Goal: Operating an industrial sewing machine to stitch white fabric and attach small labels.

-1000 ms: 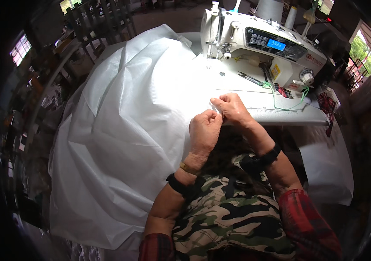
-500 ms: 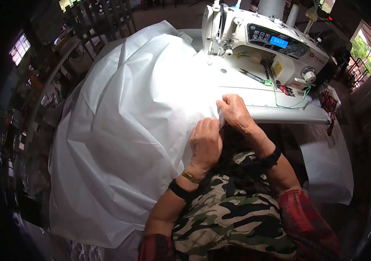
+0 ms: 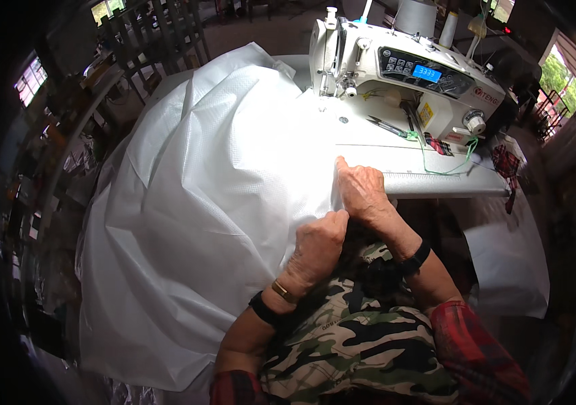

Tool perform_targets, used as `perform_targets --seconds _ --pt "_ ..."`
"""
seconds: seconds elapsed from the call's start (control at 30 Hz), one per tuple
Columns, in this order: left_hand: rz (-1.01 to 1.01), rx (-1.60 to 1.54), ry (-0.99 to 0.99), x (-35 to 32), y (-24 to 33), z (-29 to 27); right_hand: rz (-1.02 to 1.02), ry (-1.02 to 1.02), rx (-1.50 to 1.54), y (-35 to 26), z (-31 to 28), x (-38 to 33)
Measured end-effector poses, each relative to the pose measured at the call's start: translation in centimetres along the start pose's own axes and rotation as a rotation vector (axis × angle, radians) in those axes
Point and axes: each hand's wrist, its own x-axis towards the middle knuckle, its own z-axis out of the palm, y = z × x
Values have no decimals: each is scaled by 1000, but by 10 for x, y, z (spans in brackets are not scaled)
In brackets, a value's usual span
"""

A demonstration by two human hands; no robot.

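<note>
Head view. Large sheet of white fabric [image 3: 200,202] covers most of the left half of the desk [image 3: 436,177] and hangs over its near and left edges down toward the floor. The surface shows a fine woven texture and several long creases.

Left hand [image 3: 315,246]: at the right-hand edge of the fabric, near the desk's front edge. Fingers curled, grip pressed together on the fabric edge; thumb side toward the right hand. Gold bracelet and dark band at the wrist.

Right hand [image 3: 362,192]: just above and touching the left hand, lying on the same fabric edge. Fingers pressed together and extended, index pointing up along the edge; whether the thumb pinches the cloth underneath cannot be told. Dark band at the wrist.

White sewing machine [image 3: 402,74] stands at the far right of the desk, well apart from both hands, with a lit blue display on its front. Small scissors [image 3: 389,126] with a green cord lie on the desk just below the machine. Thread cones [image 3: 416,15] stand behind it.

Camouflage-pattern garment [image 3: 362,344] fills the lower frame.
</note>
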Motion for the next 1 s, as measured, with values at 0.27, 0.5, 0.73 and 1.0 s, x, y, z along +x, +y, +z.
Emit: perform_targets --seconds 0.27,0.5,0.73,1.0 --pt "20 22 -7 13 -9 -10 -62 35 -169 -4 3 7" --pt "18 48 -23 19 -28 -17 -79 45 -122 -6 16 29" --pt "-23 140 -76 37 -37 -26 -64 36 -39 -11 14 52" --pt "-100 264 -55 58 -50 -31 -96 -28 -31 -13 18 93"
